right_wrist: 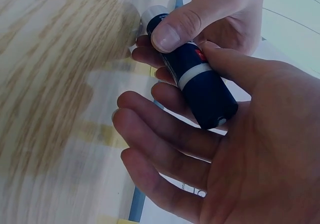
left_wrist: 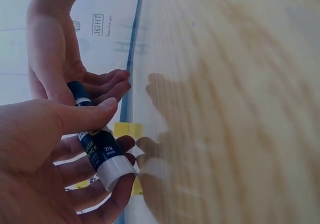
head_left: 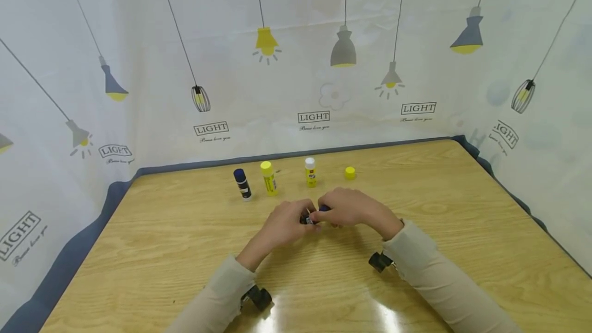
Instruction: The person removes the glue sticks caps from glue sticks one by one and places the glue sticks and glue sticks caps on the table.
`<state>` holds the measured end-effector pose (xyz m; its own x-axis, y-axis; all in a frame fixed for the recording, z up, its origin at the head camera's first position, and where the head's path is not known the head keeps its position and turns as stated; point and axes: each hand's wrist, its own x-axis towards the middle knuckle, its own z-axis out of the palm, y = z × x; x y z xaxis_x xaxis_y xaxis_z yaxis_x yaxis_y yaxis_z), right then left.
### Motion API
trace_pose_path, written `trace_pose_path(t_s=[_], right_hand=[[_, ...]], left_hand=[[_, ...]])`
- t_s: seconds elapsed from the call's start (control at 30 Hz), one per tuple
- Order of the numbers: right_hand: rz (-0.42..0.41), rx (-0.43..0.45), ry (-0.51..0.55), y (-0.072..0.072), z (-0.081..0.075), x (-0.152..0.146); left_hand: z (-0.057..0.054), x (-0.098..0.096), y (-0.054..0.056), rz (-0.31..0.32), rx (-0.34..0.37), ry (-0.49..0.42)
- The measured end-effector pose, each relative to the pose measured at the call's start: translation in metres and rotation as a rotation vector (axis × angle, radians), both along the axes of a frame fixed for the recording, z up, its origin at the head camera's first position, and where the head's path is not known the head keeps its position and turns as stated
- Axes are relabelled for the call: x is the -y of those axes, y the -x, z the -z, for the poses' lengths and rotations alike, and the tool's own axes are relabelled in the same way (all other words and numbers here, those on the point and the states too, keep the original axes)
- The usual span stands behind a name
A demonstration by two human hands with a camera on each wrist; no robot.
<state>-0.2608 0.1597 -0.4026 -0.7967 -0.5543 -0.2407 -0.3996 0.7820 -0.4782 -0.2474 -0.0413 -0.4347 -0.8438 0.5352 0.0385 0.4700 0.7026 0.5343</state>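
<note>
My left hand holds a dark blue glue stick with a white base, its thumb along one side and fingers behind. The stick lies tilted between both hands, low over the wooden table. My right hand is at the other end, with thumb and index finger around the dark blue cap. The cap sits on the stick, a white band showing below it in the right wrist view. The other right fingers are loosely bent, apart from the stick.
Behind the hands, a second dark blue glue stick, a yellow glue stick and a smaller yellow one with a white cap stand upright. A loose yellow cap lies to their right. Printed cloth hangs behind the table.
</note>
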Motion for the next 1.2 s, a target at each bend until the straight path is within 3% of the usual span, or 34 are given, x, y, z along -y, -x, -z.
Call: trace_pose_path(t_s=[1.2], right_hand=[[-0.037,0.038,0.003,0.0006,0.0076,0.0053]], left_hand=[[0.0036,-0.0004,-0.0013,0.013,-0.017,0.006]])
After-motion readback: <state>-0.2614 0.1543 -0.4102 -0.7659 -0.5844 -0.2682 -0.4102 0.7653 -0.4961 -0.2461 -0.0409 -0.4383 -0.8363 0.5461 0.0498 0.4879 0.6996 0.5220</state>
